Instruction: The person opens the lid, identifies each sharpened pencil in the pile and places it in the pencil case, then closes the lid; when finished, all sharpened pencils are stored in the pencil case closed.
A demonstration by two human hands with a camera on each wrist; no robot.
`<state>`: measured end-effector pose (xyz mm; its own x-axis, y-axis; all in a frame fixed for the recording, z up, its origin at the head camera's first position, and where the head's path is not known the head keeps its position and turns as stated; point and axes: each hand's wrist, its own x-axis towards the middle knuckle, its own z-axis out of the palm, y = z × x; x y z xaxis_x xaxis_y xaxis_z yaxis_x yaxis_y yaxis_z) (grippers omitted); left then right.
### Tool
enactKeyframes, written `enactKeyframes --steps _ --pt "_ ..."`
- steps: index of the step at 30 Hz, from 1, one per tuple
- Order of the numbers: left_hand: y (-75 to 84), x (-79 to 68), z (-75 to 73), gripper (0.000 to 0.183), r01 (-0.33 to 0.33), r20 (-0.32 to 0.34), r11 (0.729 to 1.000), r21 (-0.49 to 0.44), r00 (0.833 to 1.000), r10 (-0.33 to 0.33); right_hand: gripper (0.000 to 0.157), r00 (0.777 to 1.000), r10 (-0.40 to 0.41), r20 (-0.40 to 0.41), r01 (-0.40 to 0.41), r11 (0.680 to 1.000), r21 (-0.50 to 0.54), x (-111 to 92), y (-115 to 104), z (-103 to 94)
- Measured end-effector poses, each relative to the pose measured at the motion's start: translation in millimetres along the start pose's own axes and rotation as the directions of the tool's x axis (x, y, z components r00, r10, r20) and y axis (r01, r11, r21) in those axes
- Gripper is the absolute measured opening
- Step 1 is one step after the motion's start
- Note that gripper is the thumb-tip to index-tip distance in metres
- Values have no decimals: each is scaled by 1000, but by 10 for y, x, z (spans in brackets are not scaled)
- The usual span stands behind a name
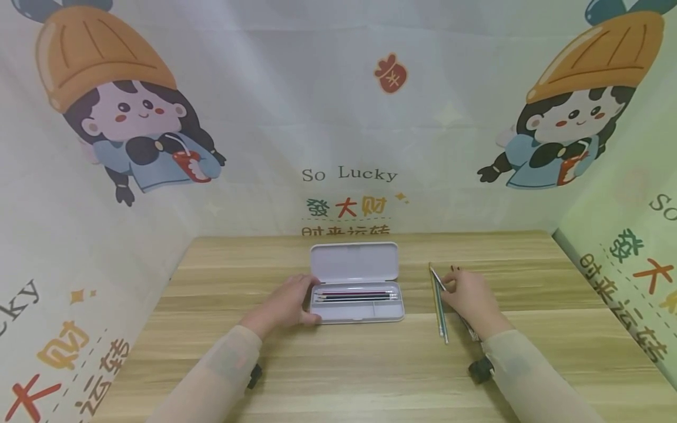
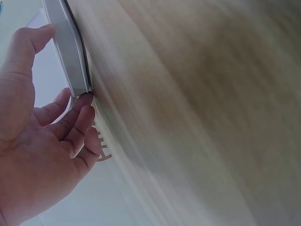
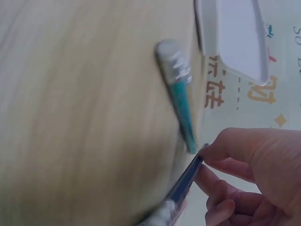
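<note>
A white pencil case lies with its lid raised, and several pencils lie lengthwise in its back compartment. At its left end, my left hand holds the case, thumb near the front corner and fingers toward the back. My right hand, right of the case, pinches a dark pencil between thumb and finger. Dark pencil ends show below that hand; how many it has is hidden. Just left of it, a yellow pencil and a teal pencil lie on the table.
The wood-grain table ends at a printed cloth backdrop behind and at both sides. A black wrist device sits by the right sleeve, another by the left.
</note>
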<state>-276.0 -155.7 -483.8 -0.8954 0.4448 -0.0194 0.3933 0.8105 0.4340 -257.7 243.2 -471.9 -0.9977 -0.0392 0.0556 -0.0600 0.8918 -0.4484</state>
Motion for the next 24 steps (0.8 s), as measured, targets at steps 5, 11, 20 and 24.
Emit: enactKeyframes --steps 5,11,20,24 --pt "2 -5 -6 82 4 2 1000 -2 1000 -4 28 999 -39 -12 38 998 -54 -32 -122 -56" --pt "4 -7 -6 82 5 -1 1000 -4 1000 -5 27 995 -90 -32 86 990 -113 -40 -250 -64" --pt "7 -17 -11 81 -1 0 1000 3 1000 1 24 962 -270 -44 264 957 -117 -23 -409 -66" --pt "10 -16 -20 81 -10 -4 1000 3 1000 10 22 921 -387 -42 379 917 -123 26 -479 -16"
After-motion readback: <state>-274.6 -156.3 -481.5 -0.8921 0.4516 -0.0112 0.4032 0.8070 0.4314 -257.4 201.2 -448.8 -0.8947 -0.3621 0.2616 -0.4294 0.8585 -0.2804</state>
